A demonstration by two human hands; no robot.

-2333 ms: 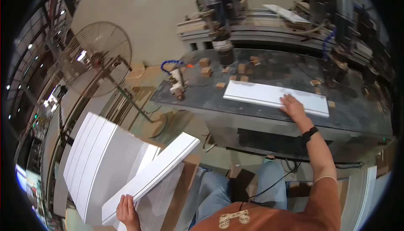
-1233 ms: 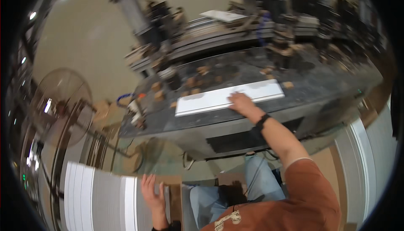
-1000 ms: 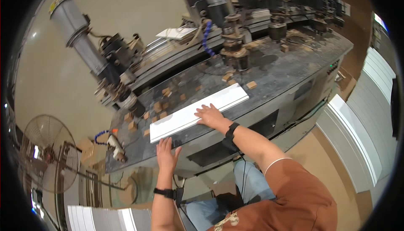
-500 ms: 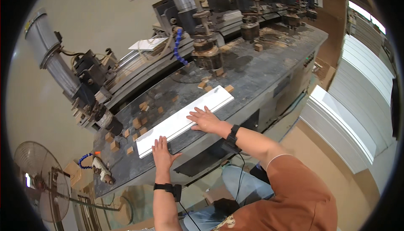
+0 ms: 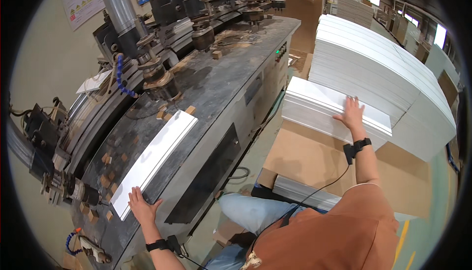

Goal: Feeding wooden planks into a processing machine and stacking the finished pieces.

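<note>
While the left hand (image 5: 142, 210) lay spread between seven and eight o'clock, fingertips at the edge of a white board (image 5: 155, 159) and gripping nothing, the right hand (image 5: 351, 115) spread open at three over a short stack of white boards (image 5: 314, 110). The step seemed to be steadying one board; lifting from the stack would call for fingers hooked under an edge. That steadied board lay at eight on a dark bench (image 5: 216, 73), wooden blocks (image 5: 104, 180) beyond. No container showed plainly; a taller stack (image 5: 373, 68) stood at two.
</note>
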